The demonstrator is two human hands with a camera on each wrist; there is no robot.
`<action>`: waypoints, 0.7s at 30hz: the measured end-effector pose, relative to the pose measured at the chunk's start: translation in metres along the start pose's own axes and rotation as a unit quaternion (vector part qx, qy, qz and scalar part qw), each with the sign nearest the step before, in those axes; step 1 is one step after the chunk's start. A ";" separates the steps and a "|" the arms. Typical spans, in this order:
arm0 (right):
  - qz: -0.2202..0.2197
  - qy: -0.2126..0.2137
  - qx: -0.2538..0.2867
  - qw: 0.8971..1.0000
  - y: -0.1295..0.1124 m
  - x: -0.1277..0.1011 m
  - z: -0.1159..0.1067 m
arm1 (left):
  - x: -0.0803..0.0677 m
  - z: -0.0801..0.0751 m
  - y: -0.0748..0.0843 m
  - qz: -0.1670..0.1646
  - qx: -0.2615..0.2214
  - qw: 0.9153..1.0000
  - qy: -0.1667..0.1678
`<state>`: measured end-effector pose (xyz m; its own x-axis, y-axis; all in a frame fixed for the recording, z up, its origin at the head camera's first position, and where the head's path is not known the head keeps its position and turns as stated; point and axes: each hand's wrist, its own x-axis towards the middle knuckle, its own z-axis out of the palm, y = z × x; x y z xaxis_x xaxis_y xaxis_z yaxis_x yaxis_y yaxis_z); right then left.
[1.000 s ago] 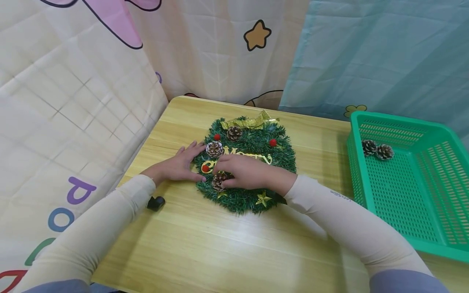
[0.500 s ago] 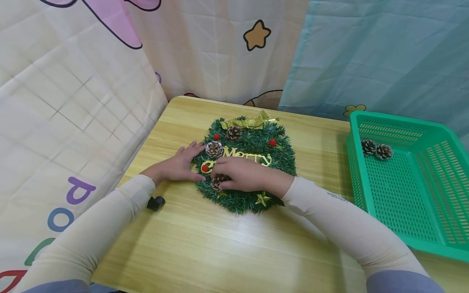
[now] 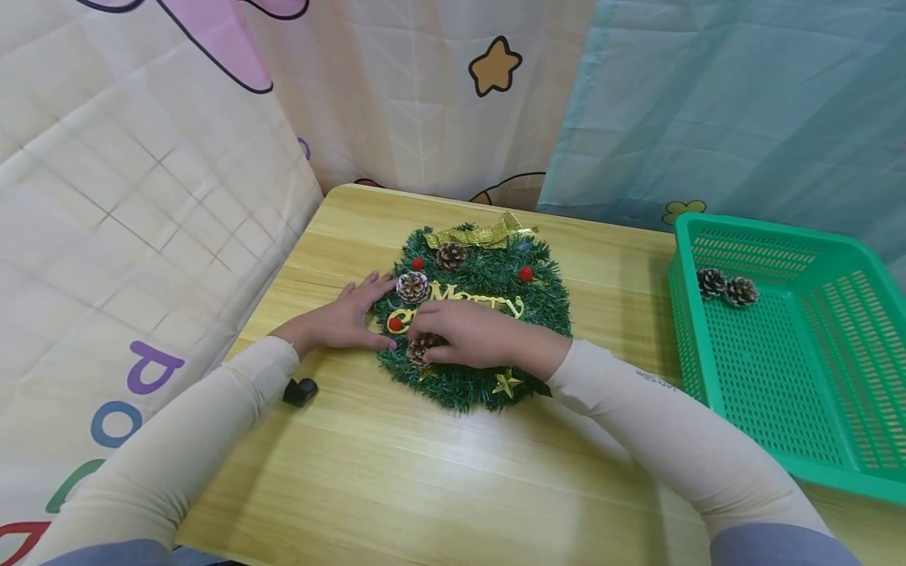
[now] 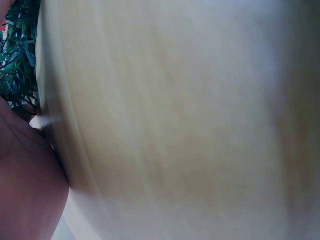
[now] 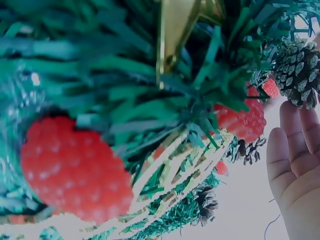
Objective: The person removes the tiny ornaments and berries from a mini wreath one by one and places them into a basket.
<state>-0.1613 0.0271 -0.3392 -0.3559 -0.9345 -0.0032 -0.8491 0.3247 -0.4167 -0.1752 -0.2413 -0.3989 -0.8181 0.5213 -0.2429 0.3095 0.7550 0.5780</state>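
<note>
A green tinsel wreath (image 3: 548, 303) with gold "Merry" lettering (image 3: 446, 292) lies on the wooden table. At its lower left, my right hand (image 3: 470, 334) grips a brown pine cone (image 3: 421, 353) from above with thumb and curled fingers, covering part of the lettering. The right wrist view shows that cone (image 5: 298, 72) at the fingertips. My left hand (image 3: 343, 321) is spread at the wreath's left edge, fingertips beside a white-tipped pine cone (image 3: 413, 288) and thumb at the tinsel. Another cone (image 3: 451, 255) sits near the gold ribbon (image 3: 488, 235).
A green plastic basket (image 3: 697, 346) stands on the right of the table with two pine cones (image 3: 740, 292) inside. A small black object (image 3: 300, 392) lies by the left forearm. Printed curtains (image 3: 425, 118) hang behind the table and along its left side.
My right hand has shifted slightly over the pine cone, covering a little more of it than a second ago. The left hand and wreath stay in place.
</note>
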 end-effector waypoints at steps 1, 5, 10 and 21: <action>0.001 -0.001 0.000 1.000 0.000 0.000 -0.001 | 0.000 0.000 0.000 0.000 0.000 1.000 0.000; 0.005 -0.004 0.003 1.000 0.001 -0.002 -0.003 | 0.000 0.000 0.000 0.000 0.000 1.000 0.001; 0.006 -0.002 0.008 1.000 0.001 -0.004 -0.007 | 0.000 0.000 0.000 0.003 -0.004 1.000 0.002; -0.005 0.008 0.005 1.000 -0.002 -0.008 -0.013 | 0.000 0.000 0.000 0.007 -0.004 1.000 0.004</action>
<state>-0.1619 0.0360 -0.3264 -0.3536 -0.9353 0.0154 -0.8489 0.3139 -0.4253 -0.1752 -0.2413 -0.3987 -0.8172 0.5290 -0.2289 0.3168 0.7440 0.5883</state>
